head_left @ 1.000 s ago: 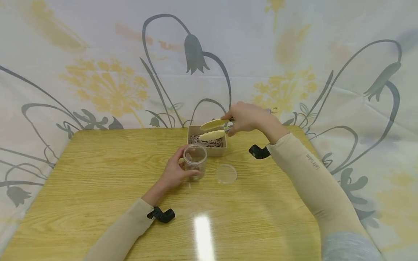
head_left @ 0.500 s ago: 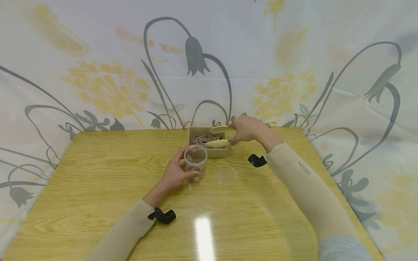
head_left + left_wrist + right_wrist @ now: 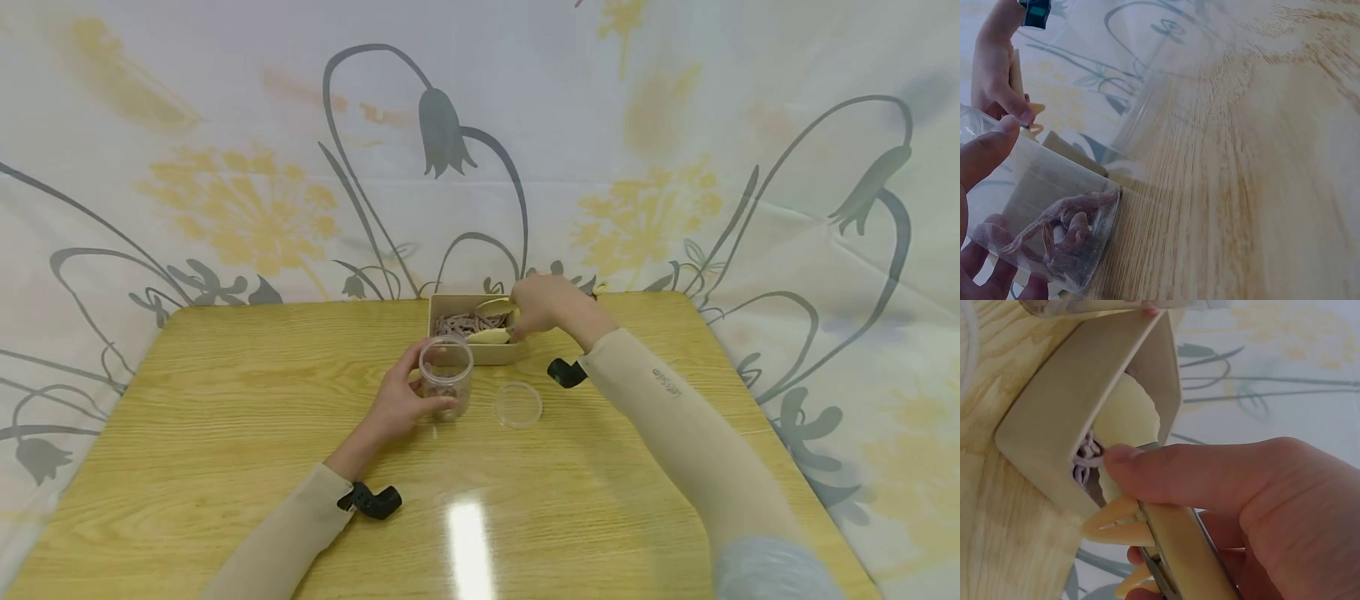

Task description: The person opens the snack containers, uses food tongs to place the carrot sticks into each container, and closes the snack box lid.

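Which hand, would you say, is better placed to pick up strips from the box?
Probably the right hand: it grips the tongs, whose heads reach into the box of strips, while the left hand holds the clear jar.

The jar (image 3: 447, 385) in the left grip (image 3: 405, 400) blocks the near left corner of the box (image 3: 501, 354), while the right grip (image 3: 546, 308) and tongs (image 3: 489, 337) crowd its right side from above. A cloth backdrop (image 3: 375, 192) hangs just behind. A hand could pass along the surface (image 3: 225, 408) left of the left sleeve (image 3: 288, 529), or over the low, flat lid (image 3: 518, 406), short of the black piece (image 3: 567, 372) (jutting inward from the right wrist).
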`<state>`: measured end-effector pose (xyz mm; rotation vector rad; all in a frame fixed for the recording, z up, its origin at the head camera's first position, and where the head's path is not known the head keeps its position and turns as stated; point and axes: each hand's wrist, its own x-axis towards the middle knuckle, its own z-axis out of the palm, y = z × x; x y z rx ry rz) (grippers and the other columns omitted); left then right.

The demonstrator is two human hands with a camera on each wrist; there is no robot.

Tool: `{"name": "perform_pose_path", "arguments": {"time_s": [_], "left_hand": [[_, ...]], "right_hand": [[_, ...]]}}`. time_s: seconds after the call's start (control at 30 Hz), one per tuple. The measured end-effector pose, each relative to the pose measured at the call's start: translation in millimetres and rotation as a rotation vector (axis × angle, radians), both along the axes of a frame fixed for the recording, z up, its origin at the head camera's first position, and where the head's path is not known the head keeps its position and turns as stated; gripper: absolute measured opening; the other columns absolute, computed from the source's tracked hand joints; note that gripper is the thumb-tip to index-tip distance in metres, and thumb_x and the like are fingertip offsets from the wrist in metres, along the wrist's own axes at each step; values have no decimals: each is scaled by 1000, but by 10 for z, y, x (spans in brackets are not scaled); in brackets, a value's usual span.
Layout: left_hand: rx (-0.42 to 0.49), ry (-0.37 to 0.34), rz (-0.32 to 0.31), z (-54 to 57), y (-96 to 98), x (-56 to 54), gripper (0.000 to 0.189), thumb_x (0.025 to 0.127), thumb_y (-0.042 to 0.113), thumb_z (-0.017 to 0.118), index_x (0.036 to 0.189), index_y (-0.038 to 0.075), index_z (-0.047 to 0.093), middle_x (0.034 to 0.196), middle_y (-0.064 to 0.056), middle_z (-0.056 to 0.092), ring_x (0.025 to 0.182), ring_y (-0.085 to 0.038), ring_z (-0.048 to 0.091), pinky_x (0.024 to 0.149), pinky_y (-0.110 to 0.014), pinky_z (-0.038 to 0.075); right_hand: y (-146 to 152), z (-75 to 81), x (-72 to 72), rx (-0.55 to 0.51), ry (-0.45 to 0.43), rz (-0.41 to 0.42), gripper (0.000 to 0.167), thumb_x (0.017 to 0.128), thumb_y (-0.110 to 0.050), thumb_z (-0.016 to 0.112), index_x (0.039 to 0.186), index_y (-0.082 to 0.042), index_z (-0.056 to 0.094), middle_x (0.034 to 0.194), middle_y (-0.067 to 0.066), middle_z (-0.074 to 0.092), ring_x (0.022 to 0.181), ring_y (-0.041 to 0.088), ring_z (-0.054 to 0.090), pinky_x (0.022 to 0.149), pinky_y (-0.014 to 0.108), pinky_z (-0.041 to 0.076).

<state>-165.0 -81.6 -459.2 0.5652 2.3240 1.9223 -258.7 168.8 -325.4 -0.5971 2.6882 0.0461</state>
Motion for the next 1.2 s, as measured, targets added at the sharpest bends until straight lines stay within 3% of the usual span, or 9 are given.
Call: {"name": "perform_pose_path", "arguments": {"time_s": [0.1,0.23,0.33,0.43,0.53,0.63,0.9,1.2], "left_hand": [[-1,2,-1,-15,-2,0,88,72,1,88,147,14,44,138,-18,51,132,-36,43,110,-56,35],[-11,1,5,-16,-2,12,89,72,2,89,147,15,44,137,-16,51,131,-34,44,109,-54,37],[-20,6,7,-16,-1,19,90,71,2,89,148,15,43,137,-15,51,131,-33,45,108,-53,39],[-23,17,6,-23,-1,18,91,71,2,89,148,15,43,136,-15,52,130,-33,45,107,-54,40],[-18,16,2,13,6,31,90,72,1,88,149,13,42,138,-19,50,131,-36,44,108,-55,38],[-14,17,-1,4,9,26,91,72,0,88,149,12,41,139,-20,50,132,-38,43,109,-56,37],[-27,22,8,-35,-2,4,91,71,4,90,148,17,43,137,-14,52,131,-32,44,108,-55,38],[-23,31,5,-37,-12,-8,90,71,5,89,148,16,43,138,-14,51,132,-32,44,108,-55,38]], "right_hand": [[-47,-41,-11,-2,-6,-10,40,80,-33,78,111,-9,72,113,7,69,87,25,63,70,41,54],[-42,-93,-15,-21,23,-7,54,80,-34,82,126,-9,69,127,9,66,105,30,64,84,47,56],[-19,-124,-13,-33,56,2,53,81,-34,83,128,-11,69,129,8,65,111,32,63,87,50,55],[-6,-142,-14,-48,102,13,47,85,-30,79,128,-15,69,127,6,67,108,30,65,82,47,57],[-4,-145,-10,-44,144,9,43,90,-27,75,131,-19,67,125,5,68,97,28,68,68,41,58],[8,-139,0,-28,168,7,49,89,-31,76,136,-21,64,126,7,67,94,28,67,63,39,56],[73,-53,31,-35,105,16,74,81,-39,83,143,-12,55,138,13,58,119,35,58,87,52,54],[9,-183,-81,-54,35,15,66,81,-36,81,140,-15,60,130,9,64,101,27,63,72,43,55]]}}
